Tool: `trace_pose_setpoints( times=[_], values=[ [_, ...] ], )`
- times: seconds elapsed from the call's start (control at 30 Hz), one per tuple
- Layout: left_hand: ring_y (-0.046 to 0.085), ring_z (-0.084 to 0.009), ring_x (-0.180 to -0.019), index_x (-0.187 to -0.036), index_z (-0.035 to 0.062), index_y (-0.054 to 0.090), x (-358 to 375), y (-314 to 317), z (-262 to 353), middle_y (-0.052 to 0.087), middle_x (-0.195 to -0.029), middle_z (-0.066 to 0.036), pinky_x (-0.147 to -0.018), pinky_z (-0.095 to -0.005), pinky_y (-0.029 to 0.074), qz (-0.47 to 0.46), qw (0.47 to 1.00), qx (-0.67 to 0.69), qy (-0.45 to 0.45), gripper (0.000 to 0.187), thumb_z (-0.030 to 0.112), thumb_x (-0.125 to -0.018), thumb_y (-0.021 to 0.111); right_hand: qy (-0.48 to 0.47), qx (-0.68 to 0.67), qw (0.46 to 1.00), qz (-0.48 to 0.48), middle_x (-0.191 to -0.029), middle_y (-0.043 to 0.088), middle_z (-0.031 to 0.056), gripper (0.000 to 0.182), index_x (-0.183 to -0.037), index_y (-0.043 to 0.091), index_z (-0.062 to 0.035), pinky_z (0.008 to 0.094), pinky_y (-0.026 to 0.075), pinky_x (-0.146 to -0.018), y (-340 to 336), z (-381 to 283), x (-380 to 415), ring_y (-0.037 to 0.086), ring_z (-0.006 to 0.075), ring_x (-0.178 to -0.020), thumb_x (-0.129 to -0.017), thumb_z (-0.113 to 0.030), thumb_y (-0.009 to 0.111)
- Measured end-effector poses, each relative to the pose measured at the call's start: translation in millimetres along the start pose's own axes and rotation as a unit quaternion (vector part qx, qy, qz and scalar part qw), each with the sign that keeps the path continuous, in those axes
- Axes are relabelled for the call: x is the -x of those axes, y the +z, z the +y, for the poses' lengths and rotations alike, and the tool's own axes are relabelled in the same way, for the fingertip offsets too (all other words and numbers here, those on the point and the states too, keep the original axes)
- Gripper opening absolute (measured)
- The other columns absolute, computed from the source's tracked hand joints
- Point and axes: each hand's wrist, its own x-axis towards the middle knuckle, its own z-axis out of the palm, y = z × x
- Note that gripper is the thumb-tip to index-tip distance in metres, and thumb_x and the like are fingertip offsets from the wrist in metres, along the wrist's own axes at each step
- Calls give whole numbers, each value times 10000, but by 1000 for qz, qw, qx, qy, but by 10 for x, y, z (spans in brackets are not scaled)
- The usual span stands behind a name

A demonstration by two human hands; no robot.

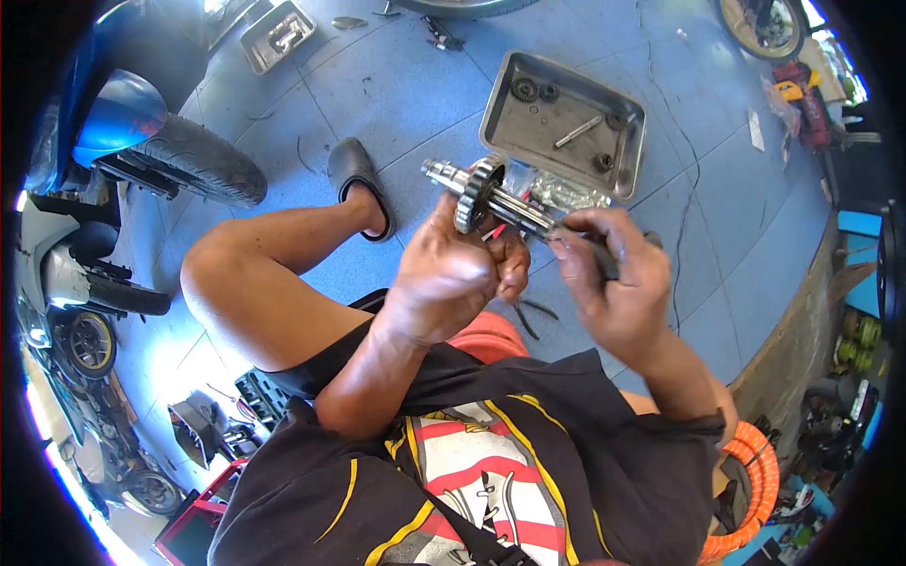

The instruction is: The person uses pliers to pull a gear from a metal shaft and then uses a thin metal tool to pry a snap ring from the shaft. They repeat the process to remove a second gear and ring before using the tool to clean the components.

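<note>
A metal gear shaft (519, 209) lies at a slant in front of me, with a large toothed gear (479, 193) around it near its left end. My left hand (448, 269) is closed around the shaft from below, just under the gear. At the other end, the thumb and fingers of my right hand (623, 274) pinch the splined tip of the shaft. Something small and red shows by my left fingers; its kind is hidden. Behind the shaft, a clear plastic bag (571, 191) lies against a metal tray (491, 113).
Inside the tray are several small gears (525, 90) and a thin shaft (578, 132). A smaller tray (247, 42) sits farther left. Motorcycle wheels (203, 160) stand at left. A black cable (696, 156) crosses the blue floor. An orange coil (755, 491) lies at lower right.
</note>
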Motion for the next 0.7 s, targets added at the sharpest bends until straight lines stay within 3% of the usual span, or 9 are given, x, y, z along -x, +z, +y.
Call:
trace_pose_setpoints(
  times=[0.03, 0.07, 0.13, 0.17, 0.27, 0.43, 0.5, 0.63, 0.7],
  values=[
    [594, -223, -815, -1376, 40, 362, -48, -67, -10, 563, -1189, -210, -668, -334, 492, -63, 996, -29, 58, 742, 272, -793, 757, 8, 13, 999, 32, -729, 643, 130, 216, -978, 586, -12, 333, 511, -519, 86, 11, 40, 666, 237, -584, -852, -130, 715],
    [594, -223, -815, -1376, 40, 362, -46, -69, -25, 563, -1189, -210, -668, -334, 492, -62, 996, -28, 64, 742, 272, -793, 757, 15, 24, 998, 63, -717, 638, 132, 219, -989, 580, -10, 334, 513, -519, 170, 6, 70, 665, 240, -583, -859, -132, 707],
    [606, -244, -985, -1405, 91, 264, -33, 24, -58, 515, -1207, -176, -826, -389, 524, 24, 998, 21, 62, 774, 70, -793, 737, 18, 43, 996, 71, -737, 642, 133, 201, -996, 567, 5, 338, 513, -516, 322, -41, 118, 656, 248, -570, -874, -111, 678],
    [589, -307, -1103, -1374, 84, 257, -36, 39, -80, 516, -1203, -201, -930, -437, 510, -4, 995, 28, 93, 680, 24, -836, 667, -4, 50, 993, 102, -755, 647, 132, 190, -984, 564, 14, 343, 508, -508, 404, -23, 132, 646, 250, -560, -878, -105, 668],
    [593, -337, -1104, -1340, 88, 262, -77, 99, -98, 534, -1178, -223, -923, -457, 517, 14, 986, 130, 99, 605, 32, -865, 632, -18, 82, 989, 121, -773, 638, 122, 216, -978, 536, 31, 359, 490, -479, 507, -103, 191, 619, 252, -535, -893, -134, 647],
    [642, -337, -942, -1194, 38, 369, -75, 188, -115, 591, -946, -185, -826, -458, 550, 77, 993, 46, 80, 358, 158, -897, 528, -49, 137, 977, 158, -692, 544, 87, 307, -1011, 477, 8, 362, 458, -445, 728, -186, 212, 574, 260, -521, -922, -252, 615],
    [603, -266, -759, -1093, 67, 405, -106, 211, -156, 530, -758, -100, -747, -429, 514, 113, 977, 153, 94, 259, 184, -889, 514, -63, 150, 977, 141, -698, 502, 84, 336, -1002, 471, -1, 353, 438, -432, 799, -209, 229, 532, 239, -499, -925, -296, 613],
    [502, -178, -647, -1002, 86, 421, -155, 166, -170, 422, -630, -22, -693, -370, 430, 103, 963, 242, 55, 170, 205, -899, 486, -39, 154, 984, 77, -763, 564, 135, 600, -1076, 432, 19, 365, 494, -502, 853, -281, 252, 599, 270, -565, -825, -445, 717],
    [494, -166, -641, -937, 83, 422, -160, 87, -179, 415, -632, -17, -694, -364, 428, 91, 959, 267, 40, 140, 208, -901, 475, -53, 141, 987, 48, -757, 563, 133, 595, -1084, 433, 14, 365, 492, -501, 827, -290, 217, 598, 269, -566, -819, -431, 727]
  ],
)
